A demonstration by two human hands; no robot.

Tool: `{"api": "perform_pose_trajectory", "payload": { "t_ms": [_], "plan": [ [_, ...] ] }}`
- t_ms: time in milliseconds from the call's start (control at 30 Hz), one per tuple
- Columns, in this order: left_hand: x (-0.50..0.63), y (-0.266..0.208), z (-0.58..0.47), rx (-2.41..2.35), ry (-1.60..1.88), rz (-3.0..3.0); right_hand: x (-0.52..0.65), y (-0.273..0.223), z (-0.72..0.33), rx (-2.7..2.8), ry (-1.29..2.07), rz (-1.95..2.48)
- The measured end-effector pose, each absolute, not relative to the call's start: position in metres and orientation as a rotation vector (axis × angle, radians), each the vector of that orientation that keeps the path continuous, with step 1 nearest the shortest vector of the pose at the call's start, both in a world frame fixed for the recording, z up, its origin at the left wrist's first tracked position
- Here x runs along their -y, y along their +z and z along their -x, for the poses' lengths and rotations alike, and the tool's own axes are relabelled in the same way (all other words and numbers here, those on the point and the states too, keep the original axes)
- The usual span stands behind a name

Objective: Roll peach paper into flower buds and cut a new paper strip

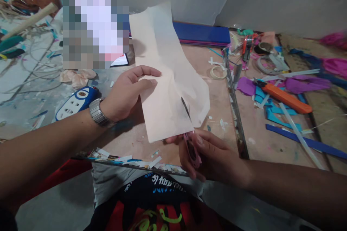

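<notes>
A large pale sheet of paper (pixel 162 54) is held up over the table, its lower part split by a cut. My left hand (pixel 130 90), with a metal watch on the wrist, pinches the sheet's left side between thumb and fingers. In my right hand (pixel 208 151) is a pair of scissors (pixel 193 151) with pink handles. Their dark blade (pixel 185 106) lies over the paper, pointing up and away from me along the cut. The other blade is mostly hidden by the paper.
A blue and white power strip (pixel 77 103) lies left. Behind the paper is a stack of blue sheets (pixel 202 34). To the right are a tape roll (pixel 218 73), an orange utility knife (pixel 287 97) and coloured scraps. Paper offcuts line the near table edge.
</notes>
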State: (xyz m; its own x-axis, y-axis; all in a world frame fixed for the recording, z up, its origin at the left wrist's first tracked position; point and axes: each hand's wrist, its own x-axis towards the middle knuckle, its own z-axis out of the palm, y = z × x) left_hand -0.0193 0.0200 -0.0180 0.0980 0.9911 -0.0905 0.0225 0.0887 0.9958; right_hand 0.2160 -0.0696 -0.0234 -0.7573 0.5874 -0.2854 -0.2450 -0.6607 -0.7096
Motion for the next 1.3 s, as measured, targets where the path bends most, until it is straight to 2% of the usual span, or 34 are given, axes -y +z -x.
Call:
{"api": "perform_pose_trajectory", "payload": {
  "t_ms": [300,500,800,1067,1300],
  "plan": [
    [-0.018,-0.011,0.016,-1.165,1.067,-1.119,0.076,-0.025,-0.216,1.114,2.199,0.79],
    [-0.018,-0.012,0.018,-1.16,1.1,-1.192,0.074,-0.022,-0.217,1.248,2.239,0.752],
    [-0.016,-0.018,0.021,-1.16,1.202,-1.457,0.077,-0.021,-0.219,1.151,2.312,0.752],
    [-0.017,-0.019,0.02,-1.136,1.165,-1.343,0.077,-0.023,-0.221,1.211,2.26,0.844],
    [-0.02,-0.027,0.016,-1.111,1.094,-1.174,0.071,-0.021,-0.218,1.115,2.379,0.931]
  ]
}}
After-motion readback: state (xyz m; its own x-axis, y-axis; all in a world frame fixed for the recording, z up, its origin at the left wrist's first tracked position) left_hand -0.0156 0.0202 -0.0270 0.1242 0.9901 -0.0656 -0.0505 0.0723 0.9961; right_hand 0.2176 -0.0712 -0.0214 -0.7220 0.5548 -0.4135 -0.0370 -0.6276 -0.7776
